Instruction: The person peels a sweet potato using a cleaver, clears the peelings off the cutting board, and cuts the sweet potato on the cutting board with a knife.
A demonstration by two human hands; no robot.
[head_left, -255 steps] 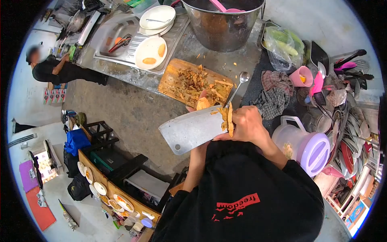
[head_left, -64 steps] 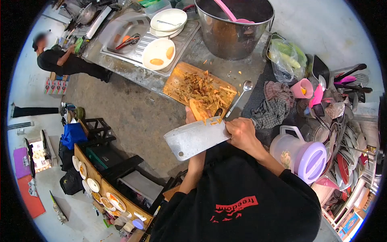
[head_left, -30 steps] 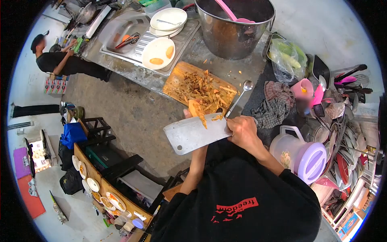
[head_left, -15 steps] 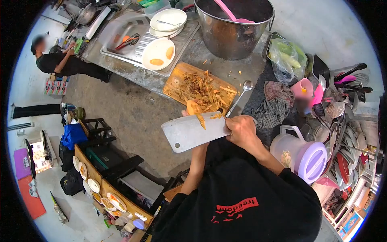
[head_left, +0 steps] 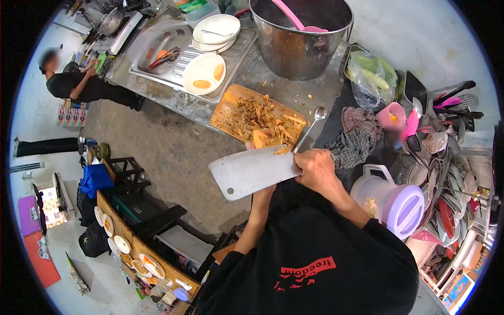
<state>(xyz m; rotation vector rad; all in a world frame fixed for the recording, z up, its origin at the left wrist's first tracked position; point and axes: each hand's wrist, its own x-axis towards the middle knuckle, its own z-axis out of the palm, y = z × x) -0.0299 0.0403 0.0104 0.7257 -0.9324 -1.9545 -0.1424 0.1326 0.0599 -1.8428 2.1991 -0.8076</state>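
Observation:
My right hand [head_left: 316,170] is closed round the handle end of a broad cleaver [head_left: 252,170], its blade reaching left with a hole near the lower corner. Behind the blade, my left hand [head_left: 264,194] is mostly hidden; a fingertip shows by the upper edge, against an orange-brown piece of food [head_left: 260,138], which looks like cooked meat. A thin strip of the same food [head_left: 282,150] shows at the blade's upper edge. Just beyond lies a wooden cutting board [head_left: 222,116] covered with chopped and shredded bits [head_left: 257,113].
A spoon [head_left: 318,114] lies right of the board. Behind are a plate [head_left: 194,68] with two orange pieces, a sink [head_left: 152,47] and a big metal pot [head_left: 299,52]. Cloths [head_left: 354,142] and a lidded jug [head_left: 386,194] are at right. Another person [head_left: 73,84] stands far left.
The orange-brown piece has sunk lower behind the blade, and the strip that hung over the blade's front is gone from there. My right hand keeps its grip on the cleaver.

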